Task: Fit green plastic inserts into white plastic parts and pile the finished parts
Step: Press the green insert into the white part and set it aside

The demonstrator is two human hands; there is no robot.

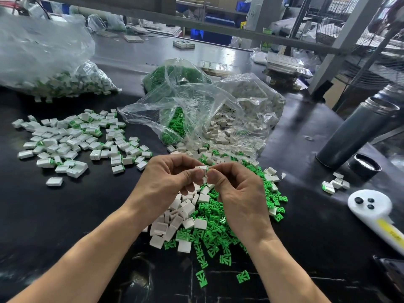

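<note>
Both hands meet above the mixed heap of loose pieces: the left hand (pixel 172 178) pinches a white plastic part (pixel 201 167) in curled fingers, and the right hand (pixel 235 189) pinches at its right end. Finished parts (pixel 72 141) lie scattered on the dark surface (pixel 65 215) at ten o'clock from the hands.

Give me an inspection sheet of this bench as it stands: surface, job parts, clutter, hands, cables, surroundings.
Surface: black worktable, glossy, scuffed near the front edge.
Job's things: white part pinched between both hands; mixed heap of loose white parts and green inserts under the hands; finished pile to the left; open bags of green inserts and white parts behind; bag of finished parts far left.
Clutter: grey flask, its cap, a white handled tool, a few finished parts on the right.
Hands: left hand and right hand, each with a grip on the white part.
Cables: nothing seen.
Surroundings: metal racking, blue bins.
</note>
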